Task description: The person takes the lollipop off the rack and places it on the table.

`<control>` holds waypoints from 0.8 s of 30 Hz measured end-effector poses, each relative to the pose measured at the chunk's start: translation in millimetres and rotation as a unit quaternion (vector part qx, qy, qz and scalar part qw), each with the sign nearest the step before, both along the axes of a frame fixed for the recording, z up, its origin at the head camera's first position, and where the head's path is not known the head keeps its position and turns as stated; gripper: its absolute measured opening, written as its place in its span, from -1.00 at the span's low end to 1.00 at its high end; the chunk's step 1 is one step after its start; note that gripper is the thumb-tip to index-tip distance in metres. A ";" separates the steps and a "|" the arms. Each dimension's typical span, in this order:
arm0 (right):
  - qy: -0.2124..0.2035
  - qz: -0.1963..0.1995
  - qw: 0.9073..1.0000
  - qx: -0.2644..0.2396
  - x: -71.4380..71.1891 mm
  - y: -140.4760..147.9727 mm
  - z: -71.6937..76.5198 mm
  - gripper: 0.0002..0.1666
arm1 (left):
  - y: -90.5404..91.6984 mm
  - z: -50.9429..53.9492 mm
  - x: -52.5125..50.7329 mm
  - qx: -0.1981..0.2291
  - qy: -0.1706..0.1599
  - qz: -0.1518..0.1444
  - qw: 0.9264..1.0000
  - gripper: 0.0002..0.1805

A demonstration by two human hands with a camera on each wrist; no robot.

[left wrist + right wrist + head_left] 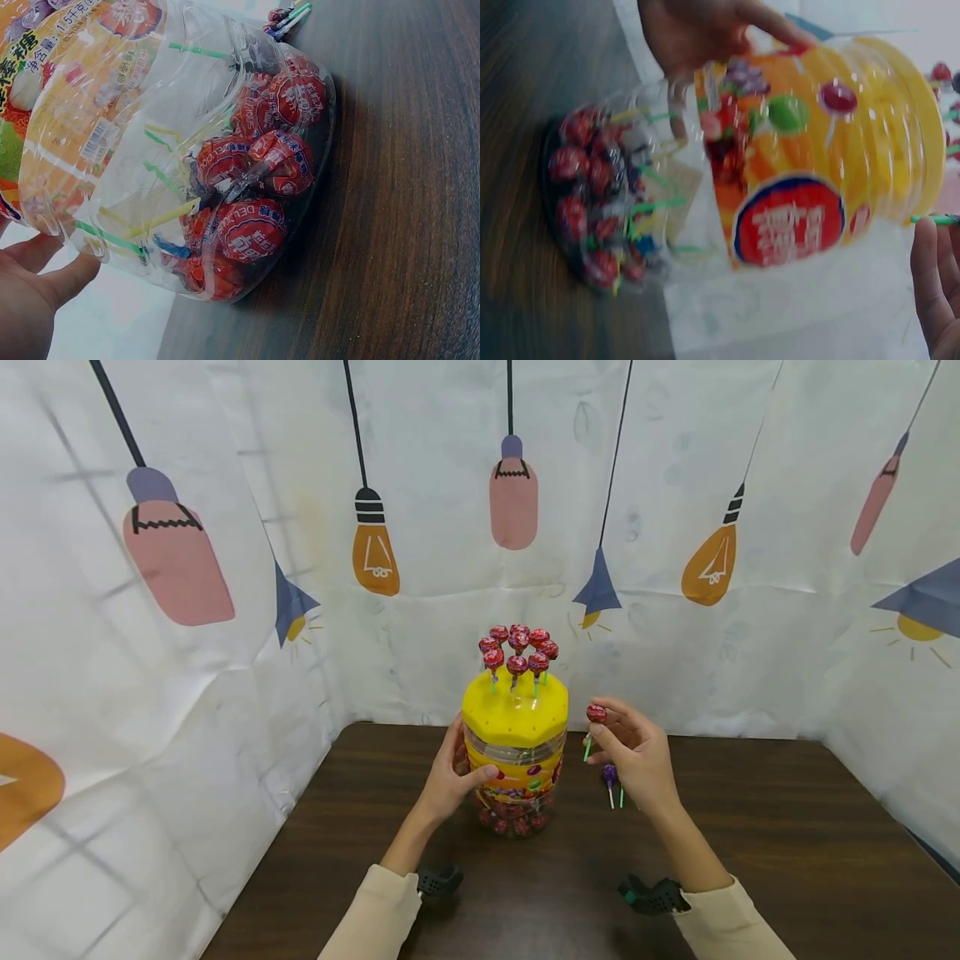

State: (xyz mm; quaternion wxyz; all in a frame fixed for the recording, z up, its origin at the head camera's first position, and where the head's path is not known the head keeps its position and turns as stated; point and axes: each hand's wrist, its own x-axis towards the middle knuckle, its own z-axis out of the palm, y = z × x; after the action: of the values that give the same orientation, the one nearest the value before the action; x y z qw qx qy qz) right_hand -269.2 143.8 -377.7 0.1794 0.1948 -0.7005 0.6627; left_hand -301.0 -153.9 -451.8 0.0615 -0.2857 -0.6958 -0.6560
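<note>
A clear jar [517, 777] with a yellow lid [515, 714] stands upright on the table, red-wrapped lollipops [251, 229] inside. Several red lollipops [517, 665] stick up from the lid's top. My left hand [452, 781] grips the jar's left side; in the left wrist view its fingers [71, 277] lie against the plastic. To the right of the jar, my right hand [633, 752] pinches a red lollipop [596, 713], its green stick pointing down. The right wrist view shows the right hand [939, 281] at that stick, close to the lid's rim.
A purple-wrapped lollipop [610, 774] and another stick lie on the brown table [757, 827] below my right hand. Behind the table hangs a white cloth [450, 635] printed with lamps, which also runs along the left and right sides.
</note>
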 end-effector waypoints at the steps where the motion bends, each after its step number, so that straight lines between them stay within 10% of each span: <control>1: -0.003 -0.005 1.000 0.002 -1.1 3.8 -1.6 -0.58 | 0.0 -0.2 -0.4 0.001 0.001 -0.001 1.000 -0.02; 24: -0.043 0.016 0.992 0.119 -31.2 91.5 -24.0 -0.53 | -0.1 -1.9 -1.6 -0.002 -0.002 0.002 1.000 -0.03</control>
State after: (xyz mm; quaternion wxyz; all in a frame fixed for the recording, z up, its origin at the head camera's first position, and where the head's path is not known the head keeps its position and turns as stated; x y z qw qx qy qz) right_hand -300.4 235.2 -401.7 0.1140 0.1971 -0.7782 0.5852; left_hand -302.6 -154.0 -453.7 0.0606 -0.2828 -0.6977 -0.6554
